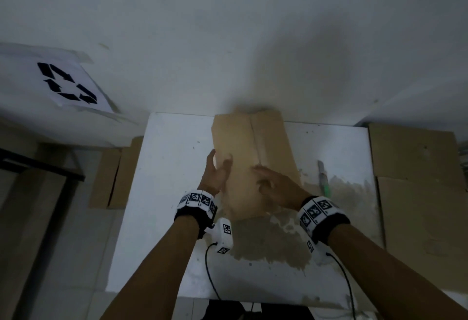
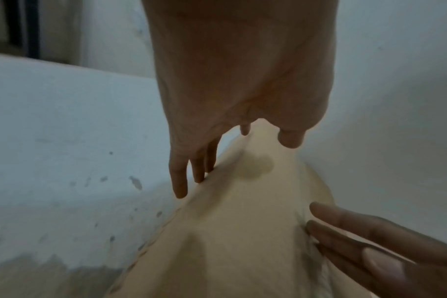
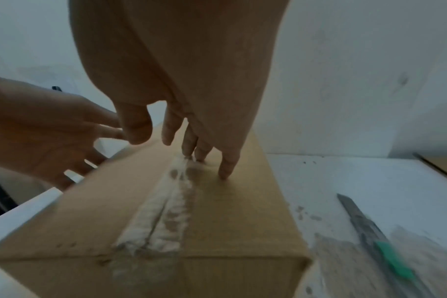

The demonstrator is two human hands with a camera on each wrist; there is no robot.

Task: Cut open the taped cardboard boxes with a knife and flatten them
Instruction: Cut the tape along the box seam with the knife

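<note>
Box: brown taped cardboard box [image 1: 253, 157], mid-table, far side at the wall.
Left hand [image 1: 215, 175]: spread, fingertips at left edge.
Right hand [image 1: 276, 185]: fingers straight, pressing top.
Handling: probably light, stiff; hold by side edges.
Knife: green-handled utility knife [image 1: 324, 180], right of box.

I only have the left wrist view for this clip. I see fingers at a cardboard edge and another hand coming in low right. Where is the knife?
Observer: The knife lies on the white table, to the right of the box; neither hand holds it.
Operator: Is the box taped along its top?
Observer: The right wrist view shows a whitish strip of tape along the centre seam of the top.
Operator: What is the other hand doing?
Observer: The right hand rests its straight fingertips on the top, beside that strip.
Operator: Any other cardboard about?
Observer: Cardboard sheets lie beyond the table's right edge.
</note>
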